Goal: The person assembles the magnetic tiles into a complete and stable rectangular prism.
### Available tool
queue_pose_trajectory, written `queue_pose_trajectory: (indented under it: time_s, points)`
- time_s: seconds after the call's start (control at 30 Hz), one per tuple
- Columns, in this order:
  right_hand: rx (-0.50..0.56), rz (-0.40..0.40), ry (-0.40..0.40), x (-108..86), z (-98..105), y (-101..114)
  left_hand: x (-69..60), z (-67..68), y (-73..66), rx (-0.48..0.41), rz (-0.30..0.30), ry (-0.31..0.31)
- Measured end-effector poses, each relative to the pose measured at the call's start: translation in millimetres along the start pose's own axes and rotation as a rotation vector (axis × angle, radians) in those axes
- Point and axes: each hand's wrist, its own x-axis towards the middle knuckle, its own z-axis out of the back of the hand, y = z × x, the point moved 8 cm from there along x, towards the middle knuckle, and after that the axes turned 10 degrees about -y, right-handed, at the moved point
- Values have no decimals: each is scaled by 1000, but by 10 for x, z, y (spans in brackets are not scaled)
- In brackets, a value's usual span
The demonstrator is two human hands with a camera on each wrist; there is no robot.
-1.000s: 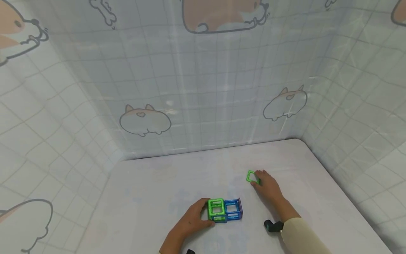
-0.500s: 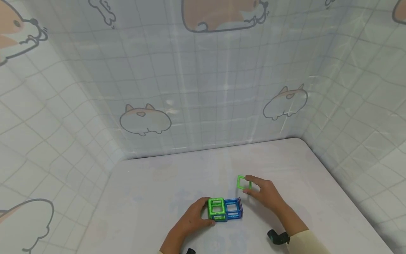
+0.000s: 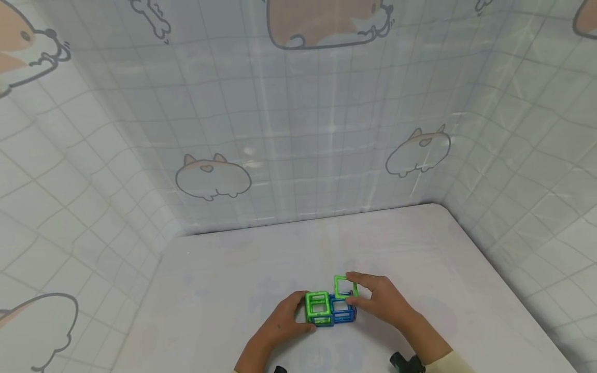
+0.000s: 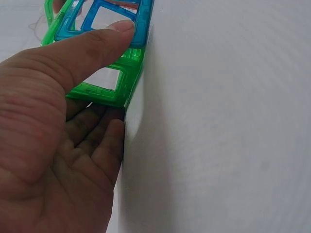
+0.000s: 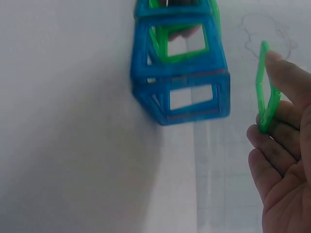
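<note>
On the table stands a block of joined square magnetic tiles, with a green cube (image 3: pixel 318 293) on the left and a blue cube (image 3: pixel 344 316) on the right. My left hand (image 3: pixel 283 322) grips the green cube's left end; in the left wrist view its thumb (image 4: pixel 97 46) lies across a blue frame. A loose green square tile (image 3: pixel 336 286) is pinched by one edge between the thumb and fingers of my right hand (image 3: pixel 383 299). In the head view that tile overlaps the blue cube's back edge. The right wrist view shows the tile (image 5: pixel 260 92) apart from the blue frames (image 5: pixel 221 99).
The white table (image 3: pixel 224 280) spreads around both hands. Its back edge meets a curtain (image 3: pixel 298 155) printed with grid lines and cartoon dogs, which also hangs at both sides. A dark wrist camera (image 3: pixel 406 362) sits by the right sleeve (image 3: pixel 450 362).
My right hand has lifted the green square tile from the table and carried it left and nearer, to the blue cube. My left hand has stayed on the green cube.
</note>
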Motion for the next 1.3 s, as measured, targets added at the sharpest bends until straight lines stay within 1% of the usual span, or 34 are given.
queue_pose_trajectory:
  time_s: [0.23,0.37,0.57,0.73,0.97,1.07,1.3]
  points:
    - [-23,38,75,-49,-106,101,-5,0,5,3,-4,-1]
    - [-15,34,101,-75,-158,108,-6,6,3,0,-18,-4]
    - [-18,38,111,-106,-208,115,-11,9,3,-11,-28,1]
    - [-31,23,126,-125,-252,91,-8,16,-11,-15,-32,7]
    - [-13,36,98,-131,-242,101,0,20,-36,-8,-48,-1]
    - [-11,21,103,-145,-248,83,-5,10,-32,0,-45,6]
    - [-9,-2,118,-167,-297,33,-12,18,-19,-20,-45,9]
